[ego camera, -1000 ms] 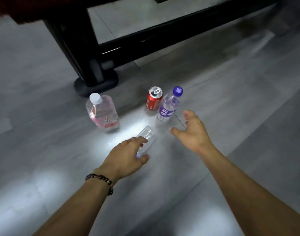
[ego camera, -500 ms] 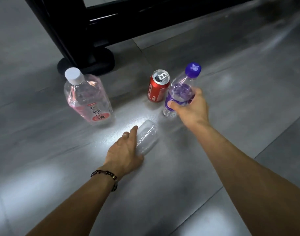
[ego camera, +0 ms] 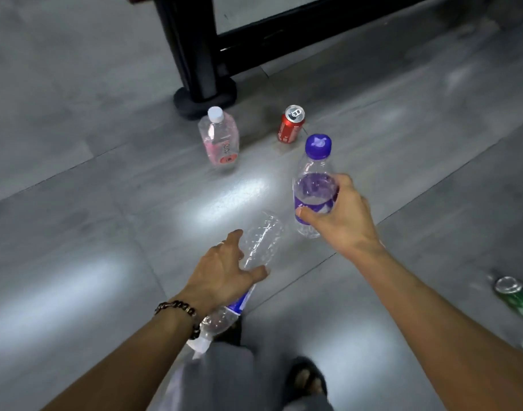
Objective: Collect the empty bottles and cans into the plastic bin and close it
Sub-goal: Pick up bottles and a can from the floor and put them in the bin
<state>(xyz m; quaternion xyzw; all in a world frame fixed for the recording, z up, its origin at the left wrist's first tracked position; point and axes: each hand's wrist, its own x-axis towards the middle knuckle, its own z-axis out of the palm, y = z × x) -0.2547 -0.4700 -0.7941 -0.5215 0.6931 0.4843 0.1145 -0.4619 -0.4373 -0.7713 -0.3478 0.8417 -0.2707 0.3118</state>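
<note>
Left hand (ego camera: 224, 271) gripped a clear bottle (ego camera: 254, 250) midway, right hand (ego camera: 340, 221) a purple-capped bottle (ego camera: 313, 185), both lifted near; light, crushable, probably best held round the body

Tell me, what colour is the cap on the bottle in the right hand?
Purple cap; head view.

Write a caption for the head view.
Left hand and right hand each hold a bottle; pink bottle and red can stand behind.
</note>
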